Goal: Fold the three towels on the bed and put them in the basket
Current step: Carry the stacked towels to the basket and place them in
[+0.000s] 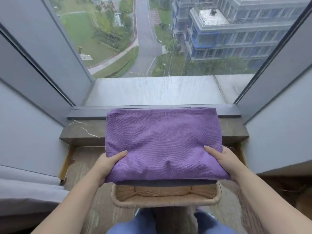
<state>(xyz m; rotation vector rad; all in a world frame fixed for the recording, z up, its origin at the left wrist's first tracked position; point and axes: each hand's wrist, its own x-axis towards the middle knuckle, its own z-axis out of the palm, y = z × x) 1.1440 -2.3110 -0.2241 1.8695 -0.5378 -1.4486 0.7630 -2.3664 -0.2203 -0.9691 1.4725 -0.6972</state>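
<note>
Blue-trousered knees [168,223] at bottom edge; wicker basket [165,200] just beyond. Purple towel [162,141], folded, held directly above basket, long axis left-right, parallel to it. Left hand [108,164] and right hand [226,159] grip its near corners, thumbs on top, fingers hidden beneath. Next move, judged: straight down.

1. Head view: one wide-angle camera worn on the person's head, facing forward and steeply down.
2. Near field: the folded purple towel [162,141] fills the centre, close beneath the lens.
3. Far field: the view faces a window [168,39]; its frame lines splay outward toward the edges.
</note>
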